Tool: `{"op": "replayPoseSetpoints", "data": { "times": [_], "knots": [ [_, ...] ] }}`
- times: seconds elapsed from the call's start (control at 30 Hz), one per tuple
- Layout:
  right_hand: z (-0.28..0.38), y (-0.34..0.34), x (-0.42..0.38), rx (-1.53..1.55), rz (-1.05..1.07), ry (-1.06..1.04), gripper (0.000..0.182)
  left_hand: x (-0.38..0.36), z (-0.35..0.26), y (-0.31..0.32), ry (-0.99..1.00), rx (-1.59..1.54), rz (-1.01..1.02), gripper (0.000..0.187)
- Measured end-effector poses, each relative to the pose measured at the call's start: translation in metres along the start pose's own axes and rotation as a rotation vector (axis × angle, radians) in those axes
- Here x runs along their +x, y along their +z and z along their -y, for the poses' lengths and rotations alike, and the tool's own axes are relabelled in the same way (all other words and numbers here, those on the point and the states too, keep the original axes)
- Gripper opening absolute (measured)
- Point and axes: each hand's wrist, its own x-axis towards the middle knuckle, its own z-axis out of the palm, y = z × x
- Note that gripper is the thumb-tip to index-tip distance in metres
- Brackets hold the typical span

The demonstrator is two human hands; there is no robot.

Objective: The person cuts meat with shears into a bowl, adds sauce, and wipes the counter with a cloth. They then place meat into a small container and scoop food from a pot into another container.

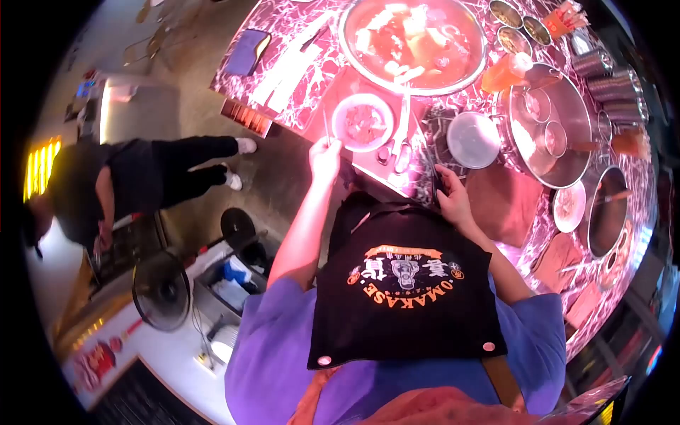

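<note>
Holding a thin utensil (pixel 326 127) upright near its lower end, the left hand (pixel 325 163) sits just left of the white bowl (pixel 363 147), near the middle of the frame, its fingers closed around the shaft. That low grip seems to suit a light tool, leaving its upper part free beside the rim. The bowl stands close to the body, food inside, flat on a reddish board; such a near spot presumably saves reaching.

Over to the right hand (pixel 454 200), fingers bent at a dark edge right of the board: whether they pinch it or merely rest there, I cannot tell. Between the hands lie scissors (pixel 401 134), handles towards the wearer, an arrangement that looks handy for picking up. A big basin (pixel 453 86) of food fills the top centre, and a pale tub (pixel 473 139) waits right of the scissors, both apparently within arm's reach.
</note>
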Motion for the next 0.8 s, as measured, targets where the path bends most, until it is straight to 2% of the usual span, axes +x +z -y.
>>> {"op": "replayPoseSetpoints", "data": {
  "times": [0.1,0.17,0.2,0.23,0.27,0.3,0.33,0.37,0.43,0.47,0.57,0.6,0.63,0.67,0.7,0.73,0.77,0.8],
  "knots": [
    [-0.002,0.046,0.019,-0.043,-0.169,0.007,0.056,0.063,0.010,-0.007,0.076,-0.022,0.193,0.015],
    [0.002,0.079,0.024,-0.063,-0.339,-0.007,0.053,0.089,0.004,-0.014,0.055,-0.038,0.356,0.014],
    [0.002,0.094,0.027,-0.045,-0.400,-0.027,0.052,0.095,-0.019,-0.016,-0.167,0.041,0.415,0.014],
    [-0.003,0.104,0.031,-0.122,-0.453,-0.068,0.049,0.108,-0.018,-0.012,0.001,0.172,0.424,0.016],
    [0.006,0.123,0.033,0.038,-0.497,-0.063,0.047,0.115,-0.022,-0.013,0.005,0.220,0.479,0.018],
    [0.016,0.139,0.038,0.202,-0.531,-0.072,0.045,0.123,-0.028,-0.014,0.019,0.268,0.524,0.020],
    [0.002,0.141,0.041,0.117,-0.551,-0.005,0.043,0.132,-0.022,-0.013,0.116,0.298,0.561,0.022],
    [0.003,0.146,0.044,0.122,-0.565,-0.009,0.043,0.136,-0.028,-0.014,0.123,0.302,0.575,0.022],
    [0.003,0.157,0.049,0.166,-0.563,0.010,0.043,0.140,-0.036,-0.016,0.083,0.339,0.686,0.024],
    [0.008,0.164,0.052,0.147,-0.601,0.008,0.041,0.141,-0.037,-0.017,-0.003,0.308,0.724,0.029],
    [0.000,0.177,0.069,0.071,-0.702,0.009,0.040,0.154,-0.027,-0.022,0.042,0.259,0.686,0.033],
    [0.007,0.180,0.073,-0.035,-0.667,0.065,0.043,0.155,-0.027,-0.022,-0.018,0.174,0.698,0.026],
    [0.016,0.184,0.076,-0.143,-0.647,0.126,0.046,0.171,0.004,-0.017,0.117,0.205,0.681,0.025],
    [-0.016,0.181,0.084,-0.337,-0.700,0.038,0.052,0.186,0.035,-0.011,0.251,0.239,0.652,0.027],
    [0.020,0.194,0.087,-0.261,-0.691,-0.003,0.052,0.190,0.042,-0.011,0.364,0.269,0.640,0.029],
    [-0.015,0.192,0.097,-0.455,-0.764,-0.094,0.050,0.197,0.043,-0.012,0.342,0.313,0.702,0.032],
    [-0.005,0.196,0.100,-0.340,-0.723,0.117,0.049,0.199,0.041,-0.011,0.326,0.363,0.756,0.036],
    [0.035,0.205,0.096,-0.458,-0.702,0.138,0.050,0.193,0.031,-0.009,0.355,0.353,0.790,0.036]
  ]
}}
